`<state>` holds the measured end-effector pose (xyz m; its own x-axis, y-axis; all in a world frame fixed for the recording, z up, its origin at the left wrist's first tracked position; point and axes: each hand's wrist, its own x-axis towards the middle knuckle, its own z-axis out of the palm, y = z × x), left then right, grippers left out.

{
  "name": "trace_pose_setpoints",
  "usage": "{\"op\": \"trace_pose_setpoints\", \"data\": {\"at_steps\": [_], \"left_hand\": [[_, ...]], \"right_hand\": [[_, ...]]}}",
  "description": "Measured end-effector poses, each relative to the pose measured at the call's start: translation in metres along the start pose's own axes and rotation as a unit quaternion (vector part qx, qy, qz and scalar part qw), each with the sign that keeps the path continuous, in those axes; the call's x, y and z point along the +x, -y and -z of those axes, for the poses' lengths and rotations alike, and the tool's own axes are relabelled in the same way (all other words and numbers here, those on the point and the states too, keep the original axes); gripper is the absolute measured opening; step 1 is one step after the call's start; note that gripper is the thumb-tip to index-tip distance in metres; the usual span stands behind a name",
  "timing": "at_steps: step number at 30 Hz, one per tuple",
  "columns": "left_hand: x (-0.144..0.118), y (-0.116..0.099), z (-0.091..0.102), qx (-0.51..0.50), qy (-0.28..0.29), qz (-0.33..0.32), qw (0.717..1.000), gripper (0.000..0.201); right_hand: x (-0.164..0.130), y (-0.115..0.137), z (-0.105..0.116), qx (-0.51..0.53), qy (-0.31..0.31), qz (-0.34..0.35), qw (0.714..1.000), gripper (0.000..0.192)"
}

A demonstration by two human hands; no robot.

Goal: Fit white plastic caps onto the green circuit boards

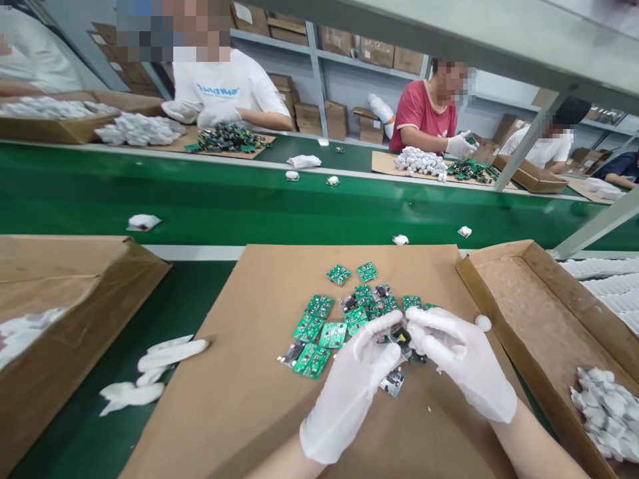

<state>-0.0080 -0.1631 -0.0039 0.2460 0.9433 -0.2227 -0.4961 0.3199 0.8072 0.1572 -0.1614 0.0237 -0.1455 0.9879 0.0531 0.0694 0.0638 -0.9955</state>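
Note:
My left hand point(349, 382), in a white glove, pinches a small circuit board point(401, 336) with a yellow and black part on it. From the other side my right hand point(466, 356), also gloved, has its bent fingers closed at the board's right edge; its fingertips partly hide what is there. Beneath and beyond the hands, several green circuit boards point(319, 306) are spread on a brown cardboard sheet point(239, 392). One more board point(392, 382) lies just below my fingers. A small round white piece point(482, 323) sits right of my right hand.
A cardboard tray point(536, 299) on the right holds white wrapped pieces point(606, 409). Another cardboard box point(84, 332) stands left, near loose white gloves point(150, 372). Ahead, a green conveyor belt point(224, 213) carries several white pieces. Co-workers sit beyond it; a metal post point(532, 140) slants at right.

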Motion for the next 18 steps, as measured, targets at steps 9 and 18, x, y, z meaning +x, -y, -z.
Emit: {"op": "trace_pose_setpoints", "data": {"at_steps": [9,18], "left_hand": [[-0.002,0.002,0.004,0.053,-0.025,-0.018,0.998,0.043],[0.002,-0.001,0.003,0.091,-0.081,-0.052,0.991,0.035]], "right_hand": [[-0.004,-0.005,-0.015,0.029,-0.095,0.078,0.992,0.016],[-0.006,-0.016,-0.006,-0.137,0.007,0.224,0.965,0.040]]}}
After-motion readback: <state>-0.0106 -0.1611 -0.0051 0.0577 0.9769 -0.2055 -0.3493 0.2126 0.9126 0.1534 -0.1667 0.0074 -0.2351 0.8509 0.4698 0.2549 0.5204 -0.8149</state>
